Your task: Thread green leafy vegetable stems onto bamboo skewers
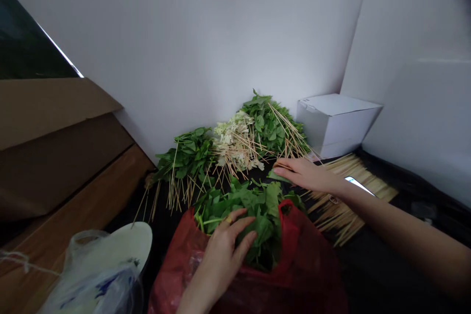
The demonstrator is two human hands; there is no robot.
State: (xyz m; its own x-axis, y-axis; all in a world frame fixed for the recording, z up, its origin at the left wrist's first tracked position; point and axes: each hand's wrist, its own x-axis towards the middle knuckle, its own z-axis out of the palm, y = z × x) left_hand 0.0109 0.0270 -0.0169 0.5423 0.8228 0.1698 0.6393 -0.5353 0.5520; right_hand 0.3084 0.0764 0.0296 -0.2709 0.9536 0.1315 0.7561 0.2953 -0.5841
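Observation:
My left hand [230, 240] rests with spread fingers on the leafy greens [245, 201] inside an open red plastic bag [309, 265]. Beyond the bag, my right hand [303, 174] reaches in from the right, its fingers close together over a pale green leaf [277, 175]. That leaf seems held under the fingers, though the grip is partly hidden. To the right, under my right forearm, lie many loose bamboo skewers [334, 206].
Against the wall are skewered greens [193, 152], skewered pale cabbage-like leaves [235, 137] and another green pile [270, 122]. A white box [334, 120] stands behind right. A lit phone [358, 185] lies on the skewers. At left are a white bowl [142, 238], clear plastic bag [106, 287] and cardboard [55, 108].

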